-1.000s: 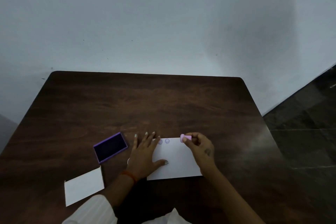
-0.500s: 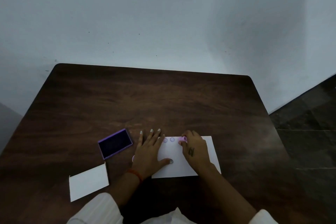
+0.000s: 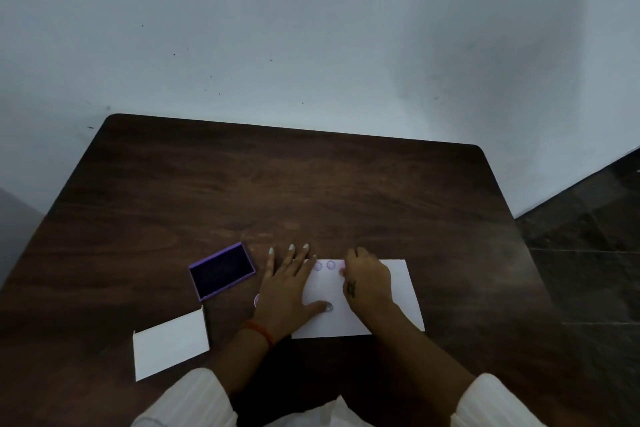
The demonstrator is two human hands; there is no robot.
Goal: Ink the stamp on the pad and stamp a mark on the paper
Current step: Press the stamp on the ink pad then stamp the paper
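A white sheet of paper point(image 3: 403, 291) lies on the dark wooden table point(image 3: 311, 191), near its front edge. Two purple round marks point(image 3: 325, 265) show along the paper's top edge. My left hand point(image 3: 289, 288) lies flat with fingers spread over the paper's left end, thumb on the sheet. My right hand point(image 3: 367, 279) is closed on a small pink stamp point(image 3: 342, 267), pressed down on the paper just right of the two marks; most of the stamp is hidden under my fingers. The open purple ink pad point(image 3: 221, 270) sits left of my left hand.
A white card or lid point(image 3: 171, 343) lies at the front left of the table. A small pink round piece point(image 3: 256, 300) peeks out by my left wrist. A pale wall stands behind the table; dark floor shows to the right.
My right hand came down from holding the stamp above the paper's top edge to pressing it on the sheet beside the two marks. My left hand stayed flat on the paper.
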